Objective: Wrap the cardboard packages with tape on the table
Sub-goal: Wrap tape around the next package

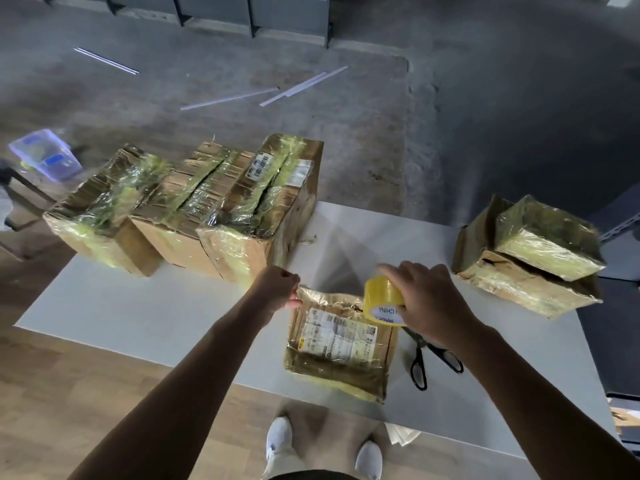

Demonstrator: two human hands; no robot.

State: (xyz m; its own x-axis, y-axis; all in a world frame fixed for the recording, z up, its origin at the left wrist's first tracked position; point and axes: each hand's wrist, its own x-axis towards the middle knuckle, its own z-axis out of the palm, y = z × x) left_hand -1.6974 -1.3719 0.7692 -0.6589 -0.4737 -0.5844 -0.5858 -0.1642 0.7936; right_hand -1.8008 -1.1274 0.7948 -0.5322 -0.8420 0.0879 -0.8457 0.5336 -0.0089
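- A pair of white shoes (278,441) stands on wooden flooring at the near edge of a pale grey table (138,306)
- Closest on the table lies a flat cardboard package (341,344), label side up, already covered in shiny yellowish tape; it sits near the front edge, right of centre
- Black-handled scissors (420,362) lie just beside the package on its right, partly under the right wrist
- The right hand (426,299) grips a yellow tape roll (382,296) from above, fingers curled over its rim, holding it over the package's far right corner
- The left hand (277,287) is at the package's far left corner, fingers bunched together and pinching the edge there; whether they hold loose tape or the wrapping itself cannot be told
- Further back on the left, three taped boxes (194,209) stand side by side, touching
- On the right, well apart, two wrapped boxes (530,251) are stacked, the upper one tilted
- Beyond the table, a clear plastic container (45,157) and thin white strips (301,86) lie on grey concrete
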